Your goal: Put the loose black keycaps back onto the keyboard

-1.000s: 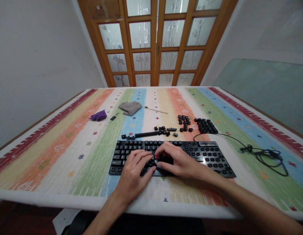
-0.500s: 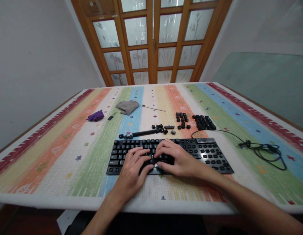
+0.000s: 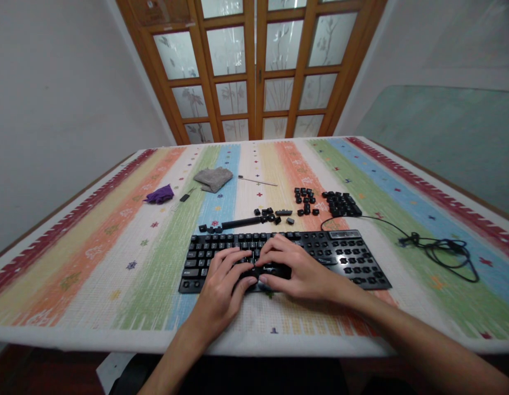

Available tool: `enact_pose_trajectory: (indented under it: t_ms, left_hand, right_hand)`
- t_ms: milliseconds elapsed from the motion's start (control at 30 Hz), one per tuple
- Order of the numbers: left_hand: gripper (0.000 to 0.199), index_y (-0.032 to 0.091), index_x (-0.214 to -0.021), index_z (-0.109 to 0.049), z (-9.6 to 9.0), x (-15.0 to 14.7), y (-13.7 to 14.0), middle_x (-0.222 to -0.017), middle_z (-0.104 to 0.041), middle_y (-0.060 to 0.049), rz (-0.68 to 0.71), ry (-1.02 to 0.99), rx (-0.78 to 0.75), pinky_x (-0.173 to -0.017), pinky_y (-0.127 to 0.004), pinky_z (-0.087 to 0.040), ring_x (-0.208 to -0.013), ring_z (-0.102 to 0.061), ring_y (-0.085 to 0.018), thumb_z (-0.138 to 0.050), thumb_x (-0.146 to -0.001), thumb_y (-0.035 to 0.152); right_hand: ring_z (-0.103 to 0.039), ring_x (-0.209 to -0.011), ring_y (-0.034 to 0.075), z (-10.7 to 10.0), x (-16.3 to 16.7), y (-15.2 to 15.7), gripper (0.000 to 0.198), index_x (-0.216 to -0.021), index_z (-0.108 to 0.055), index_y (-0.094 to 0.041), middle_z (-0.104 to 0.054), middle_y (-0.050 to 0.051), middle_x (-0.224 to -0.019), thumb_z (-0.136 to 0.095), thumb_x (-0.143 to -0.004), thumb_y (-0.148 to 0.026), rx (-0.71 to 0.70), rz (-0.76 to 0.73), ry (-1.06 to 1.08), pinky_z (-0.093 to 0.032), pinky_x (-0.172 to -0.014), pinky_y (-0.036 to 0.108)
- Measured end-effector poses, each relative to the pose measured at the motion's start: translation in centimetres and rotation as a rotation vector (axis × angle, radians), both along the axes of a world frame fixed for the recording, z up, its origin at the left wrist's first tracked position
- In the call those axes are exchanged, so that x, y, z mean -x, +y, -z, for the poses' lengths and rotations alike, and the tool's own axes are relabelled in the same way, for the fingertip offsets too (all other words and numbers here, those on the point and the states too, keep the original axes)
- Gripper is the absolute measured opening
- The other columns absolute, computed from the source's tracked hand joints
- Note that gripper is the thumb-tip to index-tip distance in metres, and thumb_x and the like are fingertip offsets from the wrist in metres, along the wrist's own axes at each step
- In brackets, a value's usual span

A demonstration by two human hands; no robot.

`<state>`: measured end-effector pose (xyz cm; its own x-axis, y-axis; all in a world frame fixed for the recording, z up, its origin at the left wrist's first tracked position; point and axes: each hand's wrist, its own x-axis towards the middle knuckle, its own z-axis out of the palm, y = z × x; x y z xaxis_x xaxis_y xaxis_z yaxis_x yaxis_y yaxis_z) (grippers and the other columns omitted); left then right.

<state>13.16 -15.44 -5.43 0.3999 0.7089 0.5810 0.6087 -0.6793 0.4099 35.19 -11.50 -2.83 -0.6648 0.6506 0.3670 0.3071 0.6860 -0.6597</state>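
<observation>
Little moved since half a second ago beyond a slight narrowing, at the thumbs, of the gap between left hand [image 3: 223, 281] and right hand [image 3: 297, 269]. Both curved low over the middle of the black keyboard [image 3: 357, 258], at the near middle of the striped, cloth-covered desk [image 3: 83, 307]. With the left grip, loosely bent and touching the keyboard left of its middle; with the right, more curled, fingertips and thumb down just beside the left ones. Cannot tell in either grip whether anything is pinched, fingertips being too small and partly hidden. Caps in place on the keyboard's left, sockets exposed on its right. Just beyond its far edge, a long bar [image 3: 241, 223] and small loose keys [image 3: 306, 201]; farther right, a denser cluster [image 3: 345, 204] and a coiled cable [image 3: 447, 249]. Farther left, a purple cloth [image 3: 159, 194], a grey cloth [image 3: 213, 178] and a thin stick [image 3: 258, 181].
</observation>
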Motion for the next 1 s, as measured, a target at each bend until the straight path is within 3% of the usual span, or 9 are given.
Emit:
enact_pose_trajectory:
  t_ms: [333,667,1000]
  left_hand:
    - [0.019,0.018,-0.111,-0.064,-0.07,0.22,-0.22,-0.121,-0.065,-0.01,0.016,-0.034,-0.043,-0.102,-0.047,-0.049,-0.12,-0.051,-0.025,-0.055,-0.096,0.011]
    - [0.024,0.019,-0.113,-0.063,-0.21,0.17,-0.31,-0.121,-0.065,-0.009,0.019,-0.047,-0.036,-0.1,-0.046,-0.05,-0.119,-0.052,-0.025,-0.053,-0.096,0.007]
    - [0.021,0.02,-0.113,-0.063,-0.31,0.02,-0.73,-0.122,-0.062,-0.008,-0.023,-0.07,-0.056,-0.102,-0.044,-0.049,-0.117,-0.054,-0.023,-0.057,-0.095,0.011]
  right_hand:
    - [-0.062,-0.087,0.016,0.08,0.53,-0.21,0.01,-0.1,-0.069,-0.019,-0.071,0.004,-0.092,-0.068,-0.09,-0.022,0.11,0.003,0.092,-0.048,-0.081,0.032]
    - [-0.061,-0.078,0.013,-0.13,0.65,-0.72,0.013,-0.098,-0.069,-0.019,-0.067,0.002,-0.087,-0.067,-0.091,-0.03,0.196,0.054,0.087,-0.048,-0.074,0.027]
    - [-0.06,-0.084,0.016,-0.17,0.8,-0.57,0.01,-0.095,-0.069,-0.019,-0.07,0.004,-0.09,-0.064,-0.093,-0.027,0.134,0.04,0.101,-0.048,-0.078,0.031]
